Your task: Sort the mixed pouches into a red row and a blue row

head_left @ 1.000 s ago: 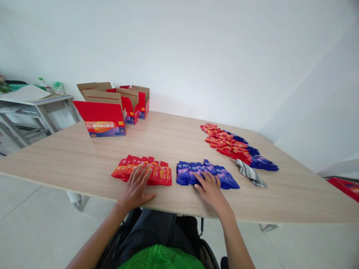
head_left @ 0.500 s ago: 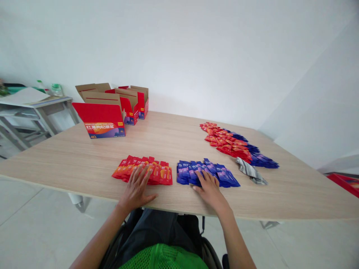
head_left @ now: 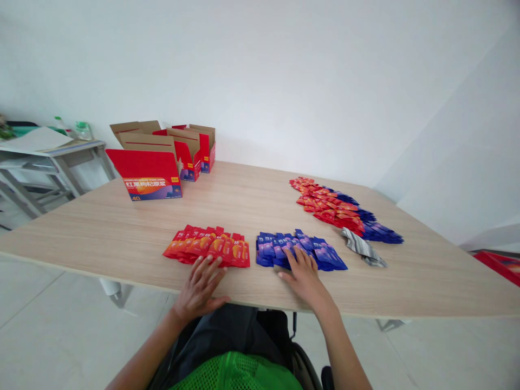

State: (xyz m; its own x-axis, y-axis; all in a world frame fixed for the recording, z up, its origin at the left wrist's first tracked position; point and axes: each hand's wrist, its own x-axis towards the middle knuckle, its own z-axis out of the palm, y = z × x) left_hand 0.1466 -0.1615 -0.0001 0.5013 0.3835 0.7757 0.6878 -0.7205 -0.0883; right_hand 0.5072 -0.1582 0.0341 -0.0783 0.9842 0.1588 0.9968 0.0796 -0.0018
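Red sachets [head_left: 211, 245] lie overlapped in a fanned row at the front of the table, left of the middle. My left hand [head_left: 202, 287] is open at their lower edge, palm down, its fingertips just at the sachets. To the right, a similar row of blue-purple sachets [head_left: 325, 253] lies fanned out. My right hand [head_left: 303, 275] is open with its fingers spread, and the fingertips rest on the lower part of these blue sachets. Neither hand grips anything.
Open red cartons [head_left: 152, 173] stand at the back left. A long heap of red sachets [head_left: 325, 206] and dark blue sachets [head_left: 382, 233] lies at the right, with a striped cloth [head_left: 363, 247] before it. A grey side desk [head_left: 60, 154] stands far left.
My left hand has slid back toward the table's front edge, off the middle of the red sachets. My right hand stays almost where it was on the blue ones.
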